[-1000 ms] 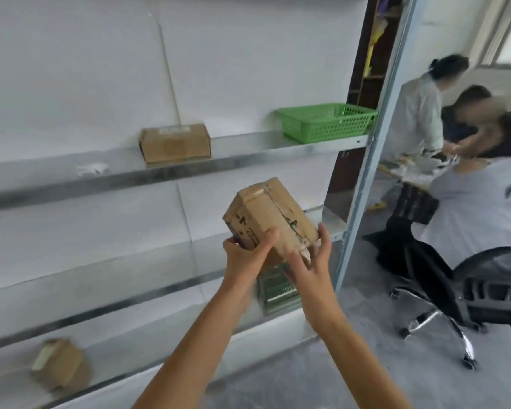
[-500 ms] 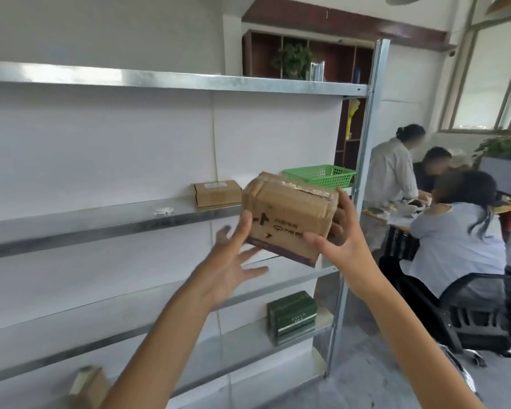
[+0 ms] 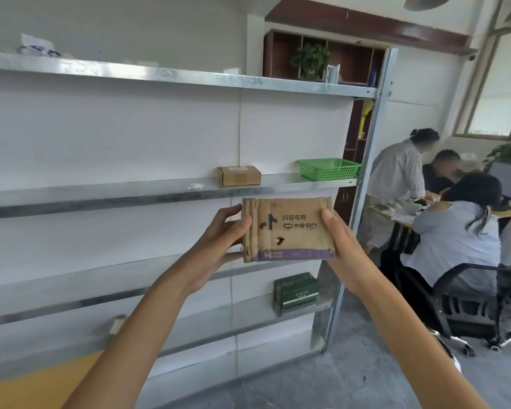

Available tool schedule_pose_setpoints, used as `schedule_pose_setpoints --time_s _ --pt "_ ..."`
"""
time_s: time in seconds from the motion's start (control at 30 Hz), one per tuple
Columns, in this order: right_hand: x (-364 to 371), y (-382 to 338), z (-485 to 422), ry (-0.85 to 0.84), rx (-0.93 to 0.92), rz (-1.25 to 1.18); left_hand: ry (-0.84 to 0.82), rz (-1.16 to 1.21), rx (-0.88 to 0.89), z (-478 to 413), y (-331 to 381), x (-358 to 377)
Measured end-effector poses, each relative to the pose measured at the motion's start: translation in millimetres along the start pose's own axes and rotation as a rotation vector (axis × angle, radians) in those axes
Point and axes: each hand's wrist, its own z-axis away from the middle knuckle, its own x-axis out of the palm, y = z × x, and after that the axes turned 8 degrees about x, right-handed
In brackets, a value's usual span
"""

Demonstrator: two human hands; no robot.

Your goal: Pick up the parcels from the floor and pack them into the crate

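I hold a worn brown cardboard parcel (image 3: 288, 230) with black print and a purple strip in front of the metal shelving, at about chest height. My left hand (image 3: 222, 240) grips its left end, thumb on the front face. My right hand (image 3: 338, 243) grips its right end the same way. A green plastic crate (image 3: 328, 169) stands on the middle shelf, up and to the right of the parcel. A second small cardboard parcel (image 3: 239, 175) sits on that same shelf, left of the crate.
A dark green box (image 3: 295, 293) sits on a lower shelf under the held parcel. The shelving's metal upright (image 3: 366, 178) stands just right of my hands. Several people sit at a desk at the right, with a black office chair (image 3: 469, 305) close by.
The parcel has turned so its printed face is toward me and level. My left hand, open and off the box half a second ago, now grips its left end. My view has risen.
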Motion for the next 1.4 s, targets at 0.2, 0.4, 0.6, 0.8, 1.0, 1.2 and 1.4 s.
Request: schedule_pose_setpoints --time_s 0.2,0.4,0.6,0.8,1.0,1.2,1.4 --pt "14.9 -9.0 47.6 -0.108 -0.028 -0.059 0.182 0.014 0.013 68.9 23.1 22.5" --pt "26.3 -2.5 103.4 -0.224 0.022 -0.121 0.333 0.022 -0.030 143.1 30.8 49.9" --pt "57.2 4.6 167.3 -0.291 0.052 -0.176 0.427 -0.023 -0.089 217.3 47.2 65.5" --pt "107.2 -4.8 230.9 -0.330 0.033 -0.224 0.457 -0.113 -0.075 292.9 76.6 62.6" --pt "187.3 -3.5 308.5 -0.325 0.071 -0.213 0.496 -0.171 -0.126 401.2 97.9 40.1" --pt "282.2 15.2 396.7 -0.304 0.129 -0.217 0.544 -0.164 -0.203 521.2 115.8 13.2" --pt "350.6 23.9 455.1 -0.362 0.191 -0.221 0.608 -0.143 -0.277 614.7 124.7 -8.0"
